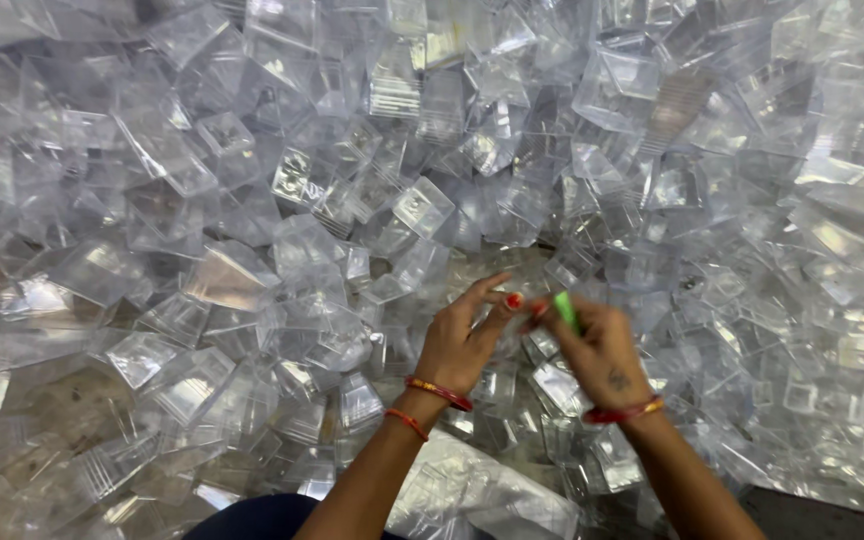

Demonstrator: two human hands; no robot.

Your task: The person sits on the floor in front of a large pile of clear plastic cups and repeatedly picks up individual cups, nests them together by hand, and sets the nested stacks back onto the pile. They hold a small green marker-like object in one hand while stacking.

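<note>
My left hand (464,338) and my right hand (602,350) meet low in the middle of the head view, fingertips touching. A small bright green piece (565,310) sits pinched in the fingers of my right hand. My left hand's fingertips, with red nails, touch the same spot beside it. Both wrists carry red and orange bangles. All around the hands lies a huge heap of small clear plastic boxes (422,205).
The clear plastic boxes (232,275) cover nearly the whole view, piled several deep. A patch of brown floor (62,400) shows at the lower left. A dark strip (822,505) lies at the lower right, and dark blue cloth (262,520) sits at the bottom edge.
</note>
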